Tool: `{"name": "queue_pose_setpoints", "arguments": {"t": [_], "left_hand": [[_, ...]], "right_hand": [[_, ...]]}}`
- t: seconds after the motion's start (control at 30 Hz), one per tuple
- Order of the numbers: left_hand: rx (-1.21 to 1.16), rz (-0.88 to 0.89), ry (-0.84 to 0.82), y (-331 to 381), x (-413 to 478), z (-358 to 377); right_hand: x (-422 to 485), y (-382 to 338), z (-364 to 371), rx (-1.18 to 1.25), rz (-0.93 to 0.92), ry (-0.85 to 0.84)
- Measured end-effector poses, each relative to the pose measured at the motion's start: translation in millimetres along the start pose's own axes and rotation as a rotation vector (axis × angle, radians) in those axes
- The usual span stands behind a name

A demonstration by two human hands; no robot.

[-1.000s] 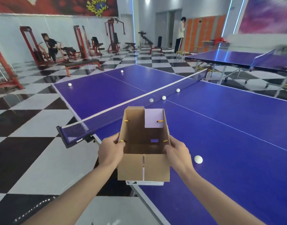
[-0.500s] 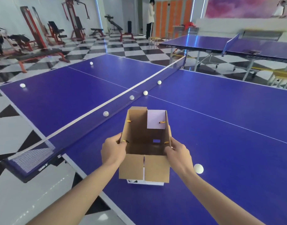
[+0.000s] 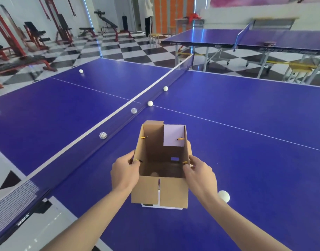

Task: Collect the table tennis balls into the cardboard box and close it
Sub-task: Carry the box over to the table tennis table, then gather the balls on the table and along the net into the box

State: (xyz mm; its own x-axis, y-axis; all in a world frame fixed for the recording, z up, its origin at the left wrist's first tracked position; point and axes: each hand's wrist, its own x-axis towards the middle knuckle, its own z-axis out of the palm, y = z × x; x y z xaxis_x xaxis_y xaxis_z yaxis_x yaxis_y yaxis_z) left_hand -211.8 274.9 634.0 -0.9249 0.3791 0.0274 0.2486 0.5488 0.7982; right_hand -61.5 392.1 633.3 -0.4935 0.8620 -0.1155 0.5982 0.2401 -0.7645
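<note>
Box brought in over the table, balls still scattered

Head view. Cardboard box (image 3: 160, 192) is held above the near half of the table (image 3: 246, 124) with its top open. Left hand (image 3: 125, 172) grips the left wall, fingers curled at the rim. Right hand (image 3: 200, 175) grips the right wall the same way.

Change over the last second: the box has come away from the table's corner by the net post and now sits further in over the blue. The grip is unchanged. A pale round shape shows low inside the box, too dim to call a ball.

Taken from the box:
- Nearest ball (image 3: 223, 196) is at 4 o'clock, on the table just beside the right wrist.
- Two near-side balls (image 3: 150, 103) lie against the net (image 3: 83, 137), about 12 o'clock.
- Two meshed balls (image 3: 103, 135) show through the net at 10 and 11 o'clock.
- Two far balls (image 3: 81, 71) lie well apart on the other half.

Judgement: collecting has hardly begun. The move puts the box within reach of the 4 o'clock ball. Both hands are occupied, so the box likely needs setting down, or one hand freeing, before any pick-up. Closing comes last.
</note>
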Motion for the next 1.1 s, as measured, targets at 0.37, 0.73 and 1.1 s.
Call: {"name": "queue_pose_setpoints", "arguments": {"t": [0.37, 0.73, 1.1], "left_hand": [[0.032, 0.019, -0.056, -10.8, 11.8, -3.7], [0.359, 0.385, -0.126, -2.0, 11.8, 4.0], [0.302, 0.368, -0.103, -7.6, 6.0, 7.9]], "right_hand": [[2.1, 5.4, 13.8, 0.038, -0.022, -0.007], [33.9, 69.2, -16.8, -0.256, -0.335, 0.211], [46.4, 180.1, 16.9, -0.498, 0.17, -0.084]]}}
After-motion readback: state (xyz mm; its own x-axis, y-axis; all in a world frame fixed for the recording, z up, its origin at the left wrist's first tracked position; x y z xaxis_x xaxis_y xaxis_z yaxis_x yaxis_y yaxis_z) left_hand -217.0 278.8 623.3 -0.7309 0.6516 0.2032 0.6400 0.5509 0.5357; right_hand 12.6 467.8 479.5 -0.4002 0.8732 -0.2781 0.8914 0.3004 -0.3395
